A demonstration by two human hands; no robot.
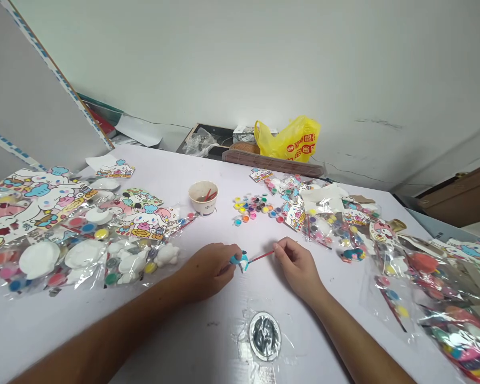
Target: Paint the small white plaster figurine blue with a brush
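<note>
In the middle of the white table, my left hand (212, 269) pinches a small figurine (243, 262), partly blue and partly white. My fingers cover its left side. My right hand (298, 266) is closed on the handle of a thin red paintbrush (263, 256), whose tip points left and meets the figurine, as far as I can see. Beyond my hands lies a cluster of small paint pots (256, 207) in many colours. Behind my left hand stands a paper cup (204, 198) with red sticks leaning inside it.
Clear packets (80, 256) with white figures and paints cover the left side. More packets (324, 224) spread over the right, near a painted blue figure (352, 255). A round metal-rimmed grommet (265, 336) sits in front. A yellow plastic bag (290, 140) stands at the back.
</note>
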